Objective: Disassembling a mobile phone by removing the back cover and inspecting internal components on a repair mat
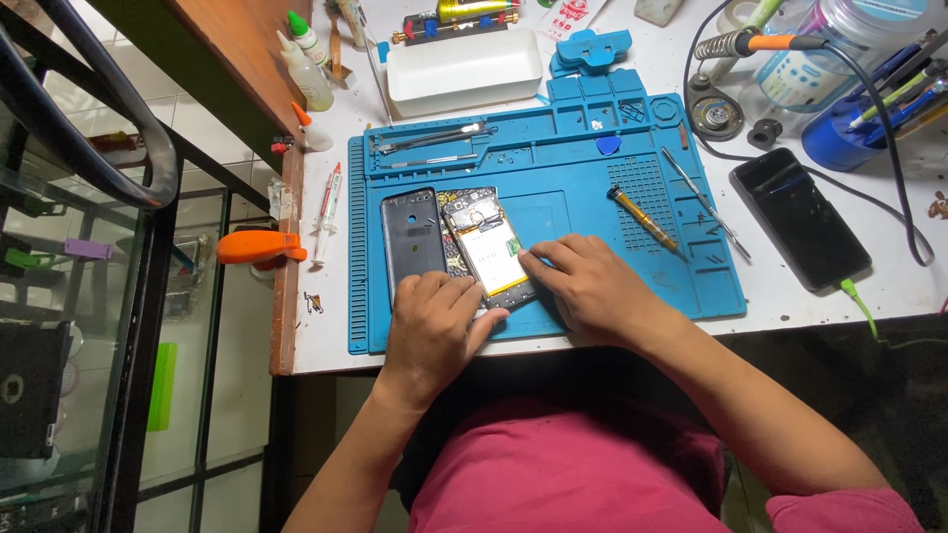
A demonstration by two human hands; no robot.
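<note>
An opened phone [484, 247] lies on the blue repair mat [573, 188], its insides and pale battery facing up. My left hand [434, 321] rests at the phone's near end, fingers curled against its lower left corner. My right hand [588, 286] lies on the mat to the right, its fingertips touching the phone's right edge. The dark back cover [412, 235] lies flat just left of the phone.
A yellow-handled screwdriver [642, 217] and metal tweezers [706, 202] lie on the mat's right part. A black phone [800, 217] with a green cable sits further right. White tray [464, 69], glue bottles [308, 74], soldering iron [760, 41] and an orange clamp [259, 247] ring the mat.
</note>
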